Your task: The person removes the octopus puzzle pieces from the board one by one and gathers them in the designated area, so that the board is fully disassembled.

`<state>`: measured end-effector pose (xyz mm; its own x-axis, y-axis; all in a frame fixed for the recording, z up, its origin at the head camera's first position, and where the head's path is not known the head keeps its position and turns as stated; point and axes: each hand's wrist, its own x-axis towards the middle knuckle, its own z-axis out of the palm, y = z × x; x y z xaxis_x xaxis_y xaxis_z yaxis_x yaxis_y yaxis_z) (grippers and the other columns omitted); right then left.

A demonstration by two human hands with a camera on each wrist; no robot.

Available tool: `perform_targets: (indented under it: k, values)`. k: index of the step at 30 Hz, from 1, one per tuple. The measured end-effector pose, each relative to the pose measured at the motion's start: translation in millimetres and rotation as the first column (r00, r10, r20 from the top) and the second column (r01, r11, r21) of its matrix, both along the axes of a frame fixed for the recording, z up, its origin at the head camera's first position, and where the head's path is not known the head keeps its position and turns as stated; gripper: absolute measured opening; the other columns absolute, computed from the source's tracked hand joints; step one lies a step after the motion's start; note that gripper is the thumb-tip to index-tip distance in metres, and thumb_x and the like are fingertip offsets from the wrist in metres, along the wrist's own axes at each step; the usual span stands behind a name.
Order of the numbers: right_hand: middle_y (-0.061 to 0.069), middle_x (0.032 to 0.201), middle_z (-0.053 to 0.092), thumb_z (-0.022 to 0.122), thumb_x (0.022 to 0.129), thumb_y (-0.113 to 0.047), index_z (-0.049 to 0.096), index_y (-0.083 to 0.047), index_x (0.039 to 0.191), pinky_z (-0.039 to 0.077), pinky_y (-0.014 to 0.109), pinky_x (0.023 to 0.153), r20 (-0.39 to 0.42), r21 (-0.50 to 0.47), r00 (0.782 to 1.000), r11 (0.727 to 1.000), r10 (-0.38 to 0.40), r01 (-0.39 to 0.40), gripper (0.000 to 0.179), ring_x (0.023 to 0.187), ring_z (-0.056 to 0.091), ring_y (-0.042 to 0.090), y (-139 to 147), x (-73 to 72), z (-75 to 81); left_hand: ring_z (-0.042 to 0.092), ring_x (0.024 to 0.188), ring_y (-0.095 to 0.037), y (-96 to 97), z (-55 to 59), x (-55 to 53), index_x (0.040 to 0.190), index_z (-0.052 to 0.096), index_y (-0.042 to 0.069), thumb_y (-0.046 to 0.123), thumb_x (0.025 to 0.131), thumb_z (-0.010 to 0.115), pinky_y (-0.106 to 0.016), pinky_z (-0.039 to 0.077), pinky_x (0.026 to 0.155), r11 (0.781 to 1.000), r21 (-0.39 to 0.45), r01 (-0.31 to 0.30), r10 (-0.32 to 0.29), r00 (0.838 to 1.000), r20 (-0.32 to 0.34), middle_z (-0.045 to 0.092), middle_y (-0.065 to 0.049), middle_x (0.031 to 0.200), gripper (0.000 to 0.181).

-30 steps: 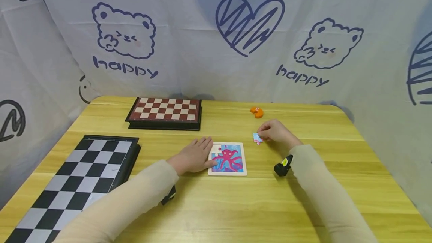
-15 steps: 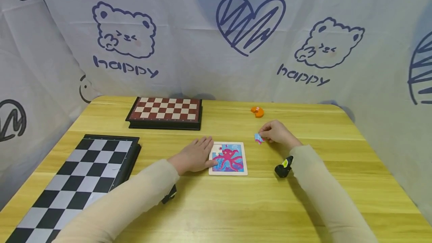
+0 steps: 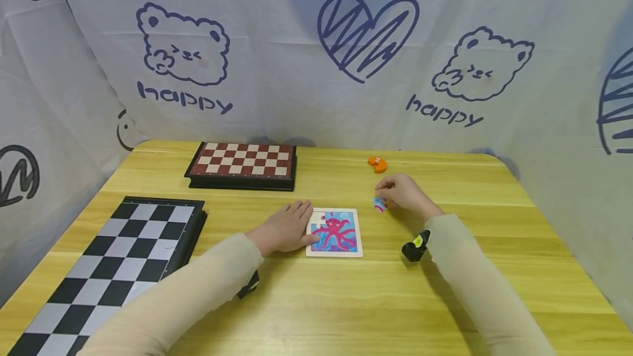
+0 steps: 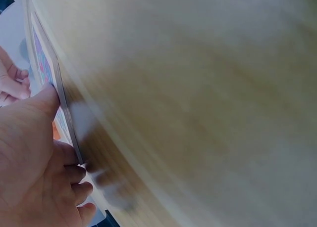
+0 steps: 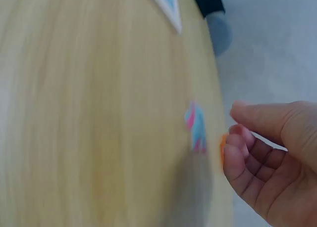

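A square octopus puzzle (image 3: 336,235) in a pale frame lies mid-table, with bare backing at its upper left. My left hand (image 3: 284,229) rests flat against the frame's left side, fingers extended. In the left wrist view its thumb (image 4: 47,101) lies on the frame's edge. One loose blue-and-pink jigsaw piece (image 3: 379,204) is on the table to the right of the frame. Just above that piece is my right hand (image 3: 404,193). The right wrist view shows the thumb and loosely bent fingers (image 5: 234,160) apart from the piece (image 5: 197,128), holding nothing.
An orange notched object (image 3: 377,165) lies beyond my right hand. A red-and-white checkered box (image 3: 242,163) stands at the back left. Nearer on the left is a black-and-white chessboard (image 3: 109,268). A printed curtain (image 3: 277,43) hangs behind the wooden table (image 3: 346,306).
The jigsaw piece has turned on the tabletop and shifted slightly. My right fingers have lifted a little away from it. The left hand has stayed at the frame.
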<state>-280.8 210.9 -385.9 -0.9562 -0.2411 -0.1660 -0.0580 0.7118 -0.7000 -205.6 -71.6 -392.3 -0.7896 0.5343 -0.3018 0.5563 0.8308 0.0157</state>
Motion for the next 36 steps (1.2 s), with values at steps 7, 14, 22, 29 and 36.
perform_targets:
  k: [7, 14, 22, 29, 36]
  values:
    - [0.006, 0.086, 0.061, 0.062, 0.089, -0.014, 0.067, 0.000, 0.100, 0.043, 0.028, 0.061, -0.172, 0.026, 0.976, 0.991, 0.132, -0.130, 0.018, 0.072, 0.048, 0.019, -27, 9.1, 11.3, 0.012, 0.137, -0.027, -0.2, -0.6, 0.0, 0.146, 0.018, 0.000, 0.054, 0.094, 0.036, -0.040, 0.012, 0.110, 1.000, 0.000, -0.004, 0.004, 1.000, -0.006, 0.014, -0.014, 0.151, 0.077]
    - [0.003, 0.082, 0.058, 0.065, 0.086, -0.012, 0.067, -0.001, 0.099, 0.043, 0.028, 0.065, -0.127, -0.026, 0.962, 0.968, 0.243, -0.248, 0.017, 0.075, 0.048, 0.019, -58, 19.4, 8.1, 0.011, 0.138, -0.027, 0.2, -1.8, -0.3, 0.146, 0.018, 0.001, 0.056, 0.093, 0.035, -0.040, 0.012, 0.110, 1.000, -0.003, -0.009, 0.009, 1.000, -0.009, 0.014, -0.013, 0.151, 0.078]
    - [-0.001, 0.082, 0.058, 0.068, 0.085, -0.014, 0.067, -0.008, 0.100, 0.046, 0.026, 0.068, -0.060, 0.029, 0.909, 0.911, 0.414, -0.412, 0.017, 0.075, 0.051, 0.016, -80, 25.8, -3.7, 0.013, 0.137, -0.027, 0.1, -2.3, -0.7, 0.146, 0.019, 0.001, 0.056, 0.093, 0.035, -0.041, 0.013, 0.110, 1.000, -0.005, -0.001, 0.001, 1.000, -0.018, 0.015, -0.013, 0.151, 0.078]
    - [-0.001, 0.080, 0.052, 0.069, 0.084, -0.016, 0.068, -0.011, 0.099, 0.042, 0.026, 0.066, -0.078, 0.130, 0.864, 0.865, 0.497, -0.485, 0.016, 0.073, 0.046, 0.015, -88, 27.1, -9.3, 0.014, 0.137, -0.027, -0.7, -2.5, -0.2, 0.146, 0.020, 0.000, 0.055, 0.094, 0.035, -0.041, 0.014, 0.109, 1.000, 0.004, 0.011, -0.011, 1.000, -0.020, 0.016, -0.013, 0.151, 0.077]
    - [-0.001, 0.077, 0.050, 0.070, 0.083, -0.015, 0.067, -0.010, 0.097, 0.040, 0.026, 0.064, -0.072, 0.155, 0.863, 0.860, 0.500, -0.486, 0.015, 0.071, 0.045, 0.014, -92, 26.2, -11.3, 0.013, 0.137, -0.027, -1.8, -2.2, 0.0, 0.146, 0.020, 0.000, 0.054, 0.094, 0.036, -0.041, 0.013, 0.110, 1.000, 0.009, 0.005, -0.005, 1.000, -0.017, 0.016, -0.013, 0.151, 0.076]
